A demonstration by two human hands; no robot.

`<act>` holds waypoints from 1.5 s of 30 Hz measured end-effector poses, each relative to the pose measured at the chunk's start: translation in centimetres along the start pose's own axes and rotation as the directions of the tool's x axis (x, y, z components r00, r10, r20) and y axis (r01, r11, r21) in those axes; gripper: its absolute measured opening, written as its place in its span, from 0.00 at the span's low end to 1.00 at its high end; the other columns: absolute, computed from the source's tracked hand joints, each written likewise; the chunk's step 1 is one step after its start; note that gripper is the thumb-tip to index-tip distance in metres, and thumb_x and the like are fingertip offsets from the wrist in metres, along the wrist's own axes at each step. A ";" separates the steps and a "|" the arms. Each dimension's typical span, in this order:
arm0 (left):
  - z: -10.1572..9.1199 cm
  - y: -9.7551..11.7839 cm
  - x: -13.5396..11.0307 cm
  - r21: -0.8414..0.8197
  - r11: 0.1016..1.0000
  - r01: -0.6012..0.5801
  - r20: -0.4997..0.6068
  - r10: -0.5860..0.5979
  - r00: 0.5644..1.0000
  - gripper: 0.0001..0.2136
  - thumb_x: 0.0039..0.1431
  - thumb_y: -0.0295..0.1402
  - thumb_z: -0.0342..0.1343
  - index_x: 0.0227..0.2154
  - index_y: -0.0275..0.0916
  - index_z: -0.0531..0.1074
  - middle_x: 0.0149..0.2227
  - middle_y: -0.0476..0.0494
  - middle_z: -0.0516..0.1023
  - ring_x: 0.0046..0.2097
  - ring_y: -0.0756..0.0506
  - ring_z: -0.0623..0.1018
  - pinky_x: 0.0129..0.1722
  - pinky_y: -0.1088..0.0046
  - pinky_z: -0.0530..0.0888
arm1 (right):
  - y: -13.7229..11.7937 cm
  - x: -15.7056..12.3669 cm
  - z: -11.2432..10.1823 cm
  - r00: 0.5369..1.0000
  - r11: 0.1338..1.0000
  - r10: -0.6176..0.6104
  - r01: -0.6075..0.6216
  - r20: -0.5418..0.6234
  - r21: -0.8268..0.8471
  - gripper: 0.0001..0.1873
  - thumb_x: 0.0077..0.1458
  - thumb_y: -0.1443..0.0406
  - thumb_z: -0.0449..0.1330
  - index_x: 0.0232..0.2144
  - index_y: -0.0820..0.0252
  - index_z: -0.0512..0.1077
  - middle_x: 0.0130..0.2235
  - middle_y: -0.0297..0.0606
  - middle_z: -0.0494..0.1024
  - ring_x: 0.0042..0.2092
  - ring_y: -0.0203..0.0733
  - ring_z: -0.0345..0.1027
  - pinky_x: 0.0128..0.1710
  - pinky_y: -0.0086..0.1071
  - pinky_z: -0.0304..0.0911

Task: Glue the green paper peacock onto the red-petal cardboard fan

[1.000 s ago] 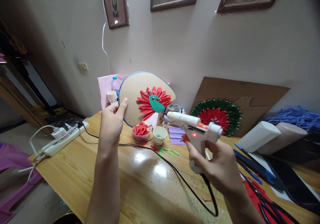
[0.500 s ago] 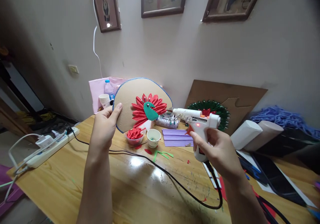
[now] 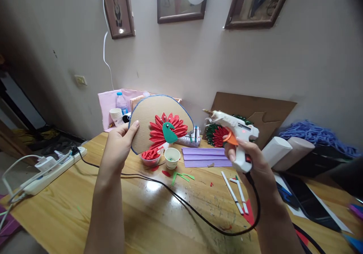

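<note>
The left hand [image 3: 115,148] clasps the left edge of a blue-rimmed cardboard panel [image 3: 147,112], raised above the tabletop [image 3: 147,218] and bearing a green bird cutout [image 3: 169,134] with red petals [image 3: 155,127]. Well apart, the right hand [image 3: 256,157] grips a hot glue gun [image 3: 234,122], nozzle [image 3: 208,111] beside the panel, not touching.

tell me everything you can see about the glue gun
The glue gun looks like white plastic, with an orange trigger, a brownish metal-looking nozzle, a small red light on its side and a black cord leaving its handle. Whitish residue shows near the nozzle. The right hand grips it above the table, nozzle tipped up and leftward, a gap showing between it and the cardboard piece.
</note>
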State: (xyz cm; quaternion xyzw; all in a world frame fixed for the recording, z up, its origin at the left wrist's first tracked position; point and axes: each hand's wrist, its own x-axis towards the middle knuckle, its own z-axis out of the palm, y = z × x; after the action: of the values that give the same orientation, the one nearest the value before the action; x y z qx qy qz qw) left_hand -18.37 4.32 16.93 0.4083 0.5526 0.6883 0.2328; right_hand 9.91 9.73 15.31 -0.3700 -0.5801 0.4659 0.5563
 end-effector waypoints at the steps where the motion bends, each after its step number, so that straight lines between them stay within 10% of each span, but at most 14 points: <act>1: 0.0 0.0 0.0 0.002 1.000 0.003 0.008 -0.003 1.000 0.16 0.45 0.45 0.62 0.29 0.36 0.77 0.27 0.44 0.79 0.30 0.47 0.74 0.29 0.76 0.72 | 0.4 0.4 -0.2 0.997 0.998 -0.027 0.031 -0.070 0.050 0.19 0.55 0.56 0.52 0.17 0.58 0.63 0.17 0.31 0.60 0.19 0.32 0.51 0.19 0.29 0.50; 5: 0.0 -0.1 0.1 -0.004 1.000 0.031 0.047 -0.031 0.998 0.17 0.44 0.46 0.62 0.30 0.36 0.78 0.28 0.44 0.79 0.31 0.46 0.75 0.31 0.74 0.72 | 1.0 1.6 -1.4 0.975 0.984 -0.067 0.100 -0.213 0.149 0.15 0.55 0.58 0.54 0.21 0.59 0.64 0.20 0.32 0.64 0.22 0.32 0.54 0.22 0.29 0.52; 10: 0.3 -0.2 0.3 -0.012 0.999 0.051 0.096 -0.050 0.994 0.18 0.45 0.48 0.61 0.31 0.37 0.78 0.30 0.44 0.80 0.32 0.44 0.76 0.31 0.73 0.72 | -0.1 0.8 -1.4 0.989 0.998 0.013 -0.022 0.149 0.057 0.16 0.53 0.54 0.53 0.24 0.59 0.66 0.14 0.33 0.62 0.17 0.33 0.50 0.19 0.34 0.43; 18: 0.5 -0.2 0.1 0.039 0.998 0.047 0.154 -0.052 0.987 0.21 0.46 0.49 0.60 0.34 0.36 0.77 0.30 0.43 0.79 0.33 0.44 0.75 0.29 0.74 0.71 | 0.8 0.6 0.1 0.819 0.961 0.277 -0.234 0.503 -0.148 0.22 0.48 0.47 0.52 0.26 0.61 0.65 0.10 0.28 0.59 0.14 0.31 0.45 0.17 0.29 0.41; 45: 0.7 0.0 -0.3 0.084 0.996 0.033 0.169 -0.047 0.985 0.18 0.46 0.49 0.60 0.26 0.36 0.77 0.27 0.46 0.78 0.29 0.47 0.73 0.25 0.76 0.67 | 1.3 1.3 -0.5 0.833 0.954 0.298 -0.249 0.467 -0.165 0.23 0.51 0.48 0.54 0.26 0.63 0.71 0.11 0.29 0.63 0.14 0.30 0.48 0.14 0.26 0.44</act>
State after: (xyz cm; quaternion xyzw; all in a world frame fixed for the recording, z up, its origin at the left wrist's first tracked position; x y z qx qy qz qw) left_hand -17.65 4.52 16.88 0.4635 0.5663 0.6230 0.2763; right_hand 10.12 11.40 14.39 -0.3467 -0.6642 0.5898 0.3014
